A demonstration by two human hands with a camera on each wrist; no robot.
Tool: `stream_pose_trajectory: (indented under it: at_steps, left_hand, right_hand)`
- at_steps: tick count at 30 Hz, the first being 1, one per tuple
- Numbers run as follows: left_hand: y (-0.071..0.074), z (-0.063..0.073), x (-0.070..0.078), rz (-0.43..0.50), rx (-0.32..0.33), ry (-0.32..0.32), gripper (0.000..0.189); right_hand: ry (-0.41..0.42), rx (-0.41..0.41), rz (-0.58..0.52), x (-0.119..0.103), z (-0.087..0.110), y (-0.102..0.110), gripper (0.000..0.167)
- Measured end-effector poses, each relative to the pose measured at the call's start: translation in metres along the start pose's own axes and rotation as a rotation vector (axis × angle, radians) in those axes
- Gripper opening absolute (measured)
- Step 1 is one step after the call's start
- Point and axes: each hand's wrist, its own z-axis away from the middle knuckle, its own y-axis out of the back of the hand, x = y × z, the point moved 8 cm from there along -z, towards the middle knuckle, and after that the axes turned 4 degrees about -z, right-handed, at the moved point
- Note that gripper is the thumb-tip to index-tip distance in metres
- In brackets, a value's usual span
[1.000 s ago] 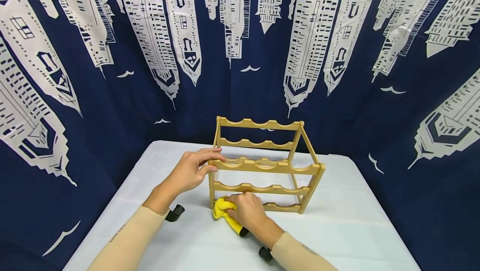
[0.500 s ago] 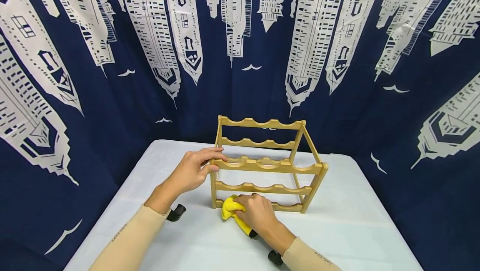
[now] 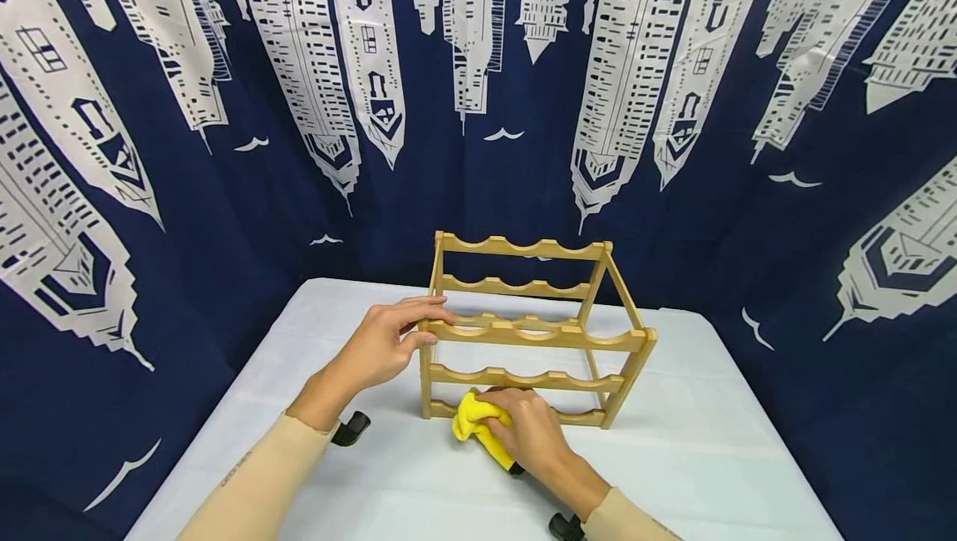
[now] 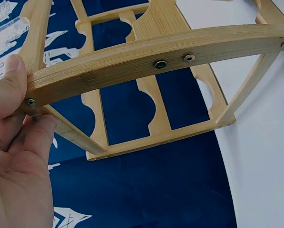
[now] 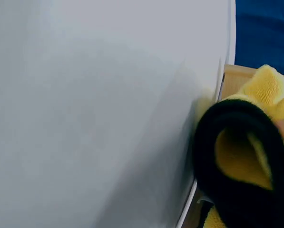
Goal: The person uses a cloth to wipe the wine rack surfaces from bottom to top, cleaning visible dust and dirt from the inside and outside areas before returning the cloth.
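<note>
A light wooden wine rack (image 3: 534, 331) with scalloped rails stands on the table in the head view. At its upper front left corner, my left hand (image 3: 381, 343) grips the frame; the left wrist view shows thumb and fingers (image 4: 39, 135) on either side of the wooden bar (image 4: 132, 59). My right hand (image 3: 529, 429) holds a bunched yellow cloth (image 3: 471, 416) at the rack's bottom front rail (image 3: 591, 418). Close up in the right wrist view, the cloth (image 5: 268, 88) has a black edge folded into a loop. Most of the right hand is out of that view.
A white cloth covers the table (image 3: 718, 458). Behind it hangs a dark blue curtain (image 3: 463, 192) printed with white buildings and birds. Black wrist-worn devices show below the left wrist (image 3: 351, 429) and near the right sleeve (image 3: 566, 527).
My right hand and the yellow cloth have moved to the right along the bottom front rail. The left hand keeps its place on the rack's corner.
</note>
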Motion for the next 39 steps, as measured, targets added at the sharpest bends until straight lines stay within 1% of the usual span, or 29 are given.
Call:
stream_pose_trajectory:
  at_steps: [4, 9, 13, 15, 19, 21, 24, 26, 28, 31, 35, 39]
  left_hand:
    - [0.001, -0.001, 0.001, -0.01, 0.005, -0.009, 0.035]
    - [0.001, 0.0, 0.001, -0.013, 0.008, 0.002, 0.035]
    - [-0.001, -0.001, 0.002, -0.012, 0.006, 0.01, 0.033]
    - [-0.003, -0.001, 0.002, -0.007, 0.005, 0.017, 0.033]
    - [-0.004, 0.0, 0.003, -0.003, 0.004, 0.018, 0.032]
    - [-0.003, 0.0, 0.003, -0.009, 0.009, 0.009, 0.033]
    - [0.0, -0.001, 0.004, -0.025, 0.018, -0.005, 0.033]
    - [0.001, -0.001, 0.004, -0.027, 0.018, -0.007, 0.033]
    - [0.002, -0.002, 0.005, -0.026, 0.014, -0.005, 0.032]
    - [0.001, -0.001, 0.004, -0.014, 0.007, 0.004, 0.031]
    - [0.0, 0.0, 0.004, -0.001, -0.004, 0.005, 0.031]
    - [0.001, 0.0, 0.003, -0.01, 0.0, 0.0, 0.031]
  right_hand:
    - [-0.036, 0.025, -0.002, 0.004, 0.0, 0.008, 0.034]
    - [-0.098, 0.004, 0.005, 0.01, -0.001, 0.012, 0.031]
    - [-0.128, -0.002, 0.019, 0.013, -0.002, 0.015, 0.029]
    - [-0.158, -0.006, 0.025, 0.018, 0.001, 0.017, 0.028]
    - [-0.209, -0.015, 0.092, 0.03, 0.011, 0.023, 0.027]
    - [-0.189, -0.017, 0.145, 0.032, 0.015, 0.026, 0.028]
    - [-0.127, -0.001, 0.216, 0.031, 0.017, 0.029, 0.031]
    - [-0.089, 0.008, 0.249, 0.029, 0.016, 0.03, 0.033]
    - [-0.077, 0.019, 0.263, 0.029, 0.018, 0.032, 0.034]
    - [-0.077, 0.033, 0.267, 0.032, 0.023, 0.035, 0.036]
    - [-0.098, 0.081, 0.229, 0.039, 0.031, 0.045, 0.037]
    - [-0.176, 0.123, 0.143, 0.055, 0.034, 0.061, 0.031]
